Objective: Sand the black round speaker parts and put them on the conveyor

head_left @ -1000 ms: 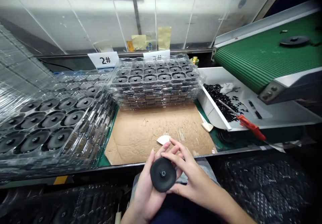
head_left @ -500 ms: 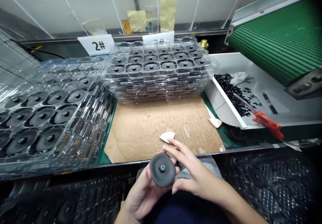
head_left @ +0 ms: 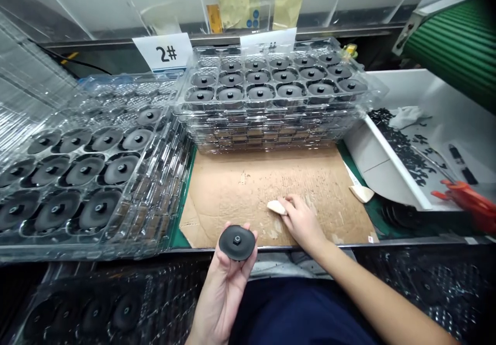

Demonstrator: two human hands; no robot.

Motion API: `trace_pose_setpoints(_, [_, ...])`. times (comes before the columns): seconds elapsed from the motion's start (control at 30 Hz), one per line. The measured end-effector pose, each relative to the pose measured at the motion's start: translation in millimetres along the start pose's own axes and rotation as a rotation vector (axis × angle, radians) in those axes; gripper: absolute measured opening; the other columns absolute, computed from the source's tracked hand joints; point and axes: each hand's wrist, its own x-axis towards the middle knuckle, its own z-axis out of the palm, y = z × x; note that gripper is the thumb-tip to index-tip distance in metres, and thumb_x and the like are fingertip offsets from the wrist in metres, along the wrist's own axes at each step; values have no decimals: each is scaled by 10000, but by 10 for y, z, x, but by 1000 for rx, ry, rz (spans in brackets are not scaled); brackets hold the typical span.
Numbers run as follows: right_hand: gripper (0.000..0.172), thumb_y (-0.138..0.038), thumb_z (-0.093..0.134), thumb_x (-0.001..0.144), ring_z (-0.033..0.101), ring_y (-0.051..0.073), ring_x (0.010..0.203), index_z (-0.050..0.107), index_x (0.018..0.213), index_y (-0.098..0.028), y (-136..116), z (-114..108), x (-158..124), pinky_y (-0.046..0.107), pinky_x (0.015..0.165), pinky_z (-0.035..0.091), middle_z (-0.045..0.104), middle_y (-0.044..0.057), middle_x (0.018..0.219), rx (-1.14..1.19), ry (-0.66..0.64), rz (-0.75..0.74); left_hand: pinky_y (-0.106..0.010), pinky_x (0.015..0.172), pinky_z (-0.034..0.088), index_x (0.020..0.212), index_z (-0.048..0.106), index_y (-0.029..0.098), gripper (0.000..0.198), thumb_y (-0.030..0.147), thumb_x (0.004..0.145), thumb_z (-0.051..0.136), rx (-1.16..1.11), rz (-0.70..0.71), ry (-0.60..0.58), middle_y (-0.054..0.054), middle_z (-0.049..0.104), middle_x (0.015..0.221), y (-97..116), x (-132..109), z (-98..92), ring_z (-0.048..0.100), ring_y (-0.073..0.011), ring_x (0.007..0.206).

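My left hand [head_left: 227,291] holds a round black disc [head_left: 228,241] from below, with a small metal-centred hub standing up in its middle. The disc is just in front of the cardboard sheet's near edge. Over the brown cardboard [head_left: 225,190], my right hand [head_left: 304,226] pinches a small cream-white wedge-shaped piece [head_left: 275,207] between thumb and fingers. Part of that piece is hidden by the fingertips. A similar cream wedge [head_left: 361,194] lies at the cardboard's right edge, apart from both hands.
Stacked clear plastic trays [head_left: 248,112] of black discs stand behind the cardboard, more trays [head_left: 127,200] to the left. Right: a white bin [head_left: 395,164] with small black pieces, red-handled pliers [head_left: 470,200], a marker [head_left: 463,164] and a green conveyor belt [head_left: 457,50] above.
My right hand has left the disc, reached forward to the cardboard and taken hold of the cream wedge. The left hand keeps the disc, now tilted flatter. The view has shifted right.
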Motion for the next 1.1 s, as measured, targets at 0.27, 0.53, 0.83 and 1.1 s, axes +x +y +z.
trace_pose_setpoints(0.27, [279, -211, 427, 893, 617, 175, 819, 570, 1132, -201, -202, -62, -173, 296, 724, 513, 640, 69, 957, 202, -17, -34, -276, 944, 458, 1116, 615, 312, 425, 376, 697, 644, 19, 56, 86, -47, 622, 1214, 81, -8, -20, 539, -246, 1143])
trace_pose_setpoints(0.53, [283, -181, 423, 904, 584, 136, 862, 526, 1167, -195, -1142, -693, -89, 272, 780, 482, 625, 44, 968, 438, -25, -270, -323, 992, 422, 1242, 506, 306, 532, 299, 736, 669, 140, 97, 125, -50, 610, 1215, -225, -24, 280, 519, -234, 1167])
trace_pose_setpoints(0.83, [279, -145, 430, 900, 587, 123, 816, 538, 1157, -124, -1233, -869, -228, 243, 759, 490, 634, 61, 926, 430, 39, -368, -215, 809, 515, 1056, 646, 263, 416, 261, 653, 751, 314, 114, 90, -8, 707, 949, -204, -99, 488, 654, -151, 835])
trace_pose_setpoints(1.1, [271, -164, 425, 909, 588, 127, 807, 535, 1156, -158, -1206, -1003, -296, 253, 747, 500, 633, 49, 925, 451, 86, -342, -309, 912, 484, 1153, 592, 267, 538, 254, 642, 760, 430, 98, 86, -44, 674, 1085, -253, -138, 596, 610, -233, 1018])
